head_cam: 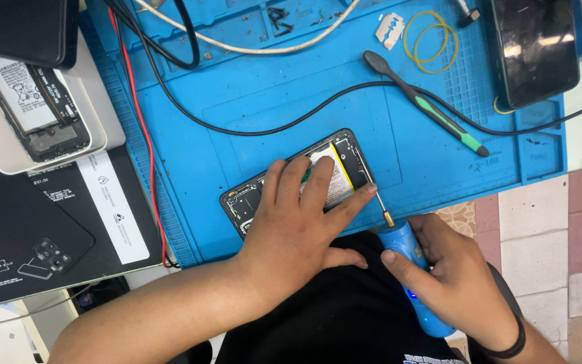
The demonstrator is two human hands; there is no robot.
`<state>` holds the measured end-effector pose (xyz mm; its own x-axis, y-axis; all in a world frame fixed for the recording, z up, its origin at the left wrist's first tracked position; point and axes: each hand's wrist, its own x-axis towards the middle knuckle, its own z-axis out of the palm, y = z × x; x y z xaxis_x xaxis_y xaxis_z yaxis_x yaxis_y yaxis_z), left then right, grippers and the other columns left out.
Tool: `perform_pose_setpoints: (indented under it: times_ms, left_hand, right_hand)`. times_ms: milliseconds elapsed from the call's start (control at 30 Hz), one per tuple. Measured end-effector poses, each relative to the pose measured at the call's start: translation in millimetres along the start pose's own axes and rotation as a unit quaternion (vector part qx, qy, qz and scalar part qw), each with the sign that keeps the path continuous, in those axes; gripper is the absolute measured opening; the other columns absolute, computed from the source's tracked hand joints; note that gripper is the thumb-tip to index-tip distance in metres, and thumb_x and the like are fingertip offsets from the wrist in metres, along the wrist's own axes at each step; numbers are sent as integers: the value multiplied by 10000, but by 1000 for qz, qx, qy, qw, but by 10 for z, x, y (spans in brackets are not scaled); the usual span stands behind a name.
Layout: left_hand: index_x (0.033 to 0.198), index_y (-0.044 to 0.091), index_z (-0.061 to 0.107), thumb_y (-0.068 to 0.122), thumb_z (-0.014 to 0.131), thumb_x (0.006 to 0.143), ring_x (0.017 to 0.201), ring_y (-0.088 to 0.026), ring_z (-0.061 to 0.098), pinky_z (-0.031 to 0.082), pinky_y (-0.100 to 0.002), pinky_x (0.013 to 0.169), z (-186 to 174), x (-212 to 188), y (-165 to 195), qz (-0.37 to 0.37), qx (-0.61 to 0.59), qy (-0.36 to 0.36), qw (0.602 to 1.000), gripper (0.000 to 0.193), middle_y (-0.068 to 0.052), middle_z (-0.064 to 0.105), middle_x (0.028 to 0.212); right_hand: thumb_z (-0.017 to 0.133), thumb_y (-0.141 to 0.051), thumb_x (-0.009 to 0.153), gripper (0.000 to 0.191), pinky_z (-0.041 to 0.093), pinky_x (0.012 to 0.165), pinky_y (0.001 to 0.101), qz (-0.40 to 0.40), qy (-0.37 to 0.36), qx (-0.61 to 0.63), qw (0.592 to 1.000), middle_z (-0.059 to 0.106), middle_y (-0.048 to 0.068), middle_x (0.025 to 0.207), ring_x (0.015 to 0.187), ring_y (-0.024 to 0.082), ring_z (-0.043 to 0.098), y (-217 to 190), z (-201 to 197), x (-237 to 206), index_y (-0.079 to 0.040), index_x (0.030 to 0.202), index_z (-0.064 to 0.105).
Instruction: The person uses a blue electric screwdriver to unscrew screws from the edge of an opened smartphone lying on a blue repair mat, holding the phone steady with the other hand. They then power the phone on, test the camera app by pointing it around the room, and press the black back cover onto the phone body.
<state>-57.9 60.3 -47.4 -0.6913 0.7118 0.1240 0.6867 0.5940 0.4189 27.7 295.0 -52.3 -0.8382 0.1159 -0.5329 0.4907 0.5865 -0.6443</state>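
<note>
From the head view, the left hand (298,226) lies flat, fingers spread, pinning an opened phone (341,158) to the blue mat (250,87). The right hand (456,276) is closed around a blue electric screwdriver (409,269), its bit at the phone's right edge, just beyond the left fingertips. Probably a screw is being driven, though none shows; the next move calls for keeping the bit square.
</note>
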Motion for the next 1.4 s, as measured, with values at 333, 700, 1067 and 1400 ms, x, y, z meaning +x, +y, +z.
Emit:
perform_pose_setpoints:
  times_ms: [333, 700, 1067, 1400]
  left_hand:
    - [1462, 227, 555, 712, 763, 671, 1215, -448, 403, 347, -665, 1074, 45, -14, 11, 4, 17, 10, 1000, 951, -237, 413, 1340]
    - [1481, 201, 536, 707, 779, 667, 1218, -427, 403, 355, -653, 1080, 70, -44, -3, 7, 14, 20, 1000, 989, -222, 402, 1356]
    - [1475, 183, 537, 724, 772, 660, 1214, -435, 403, 348, -670, 1076, 61, 3, 48, -14, 28, 11, 999, 1005, -224, 411, 1342]
    - [1471, 174, 552, 728, 771, 642, 1219, -440, 406, 347, -664, 1078, 65, 1, 58, -19, 21, 22, 999, 1021, -230, 427, 1347]
  right_hand:
    - [772, -229, 696, 560, 489, 522, 349, -15, -26, 15, 999, 669, 116, 702, 569, 206, 619, 41, -46, -23, 2, 1193, 660]
    - [788, -240, 723, 609, 564, 513, 352, -46, 59, -43, 996, 727, 142, 763, 576, 242, 700, -178, 19, -125, 31, 1220, 564]
    - [806, -189, 679, 512, 531, 560, 372, -114, 116, -77, 984, 670, 195, 796, 613, 277, 684, -240, 23, -85, 34, 1113, 653]
    - [813, -192, 669, 530, 552, 616, 360, -152, 117, -66, 979, 681, 191, 881, 709, 273, 698, -180, -10, -62, 59, 1106, 652]
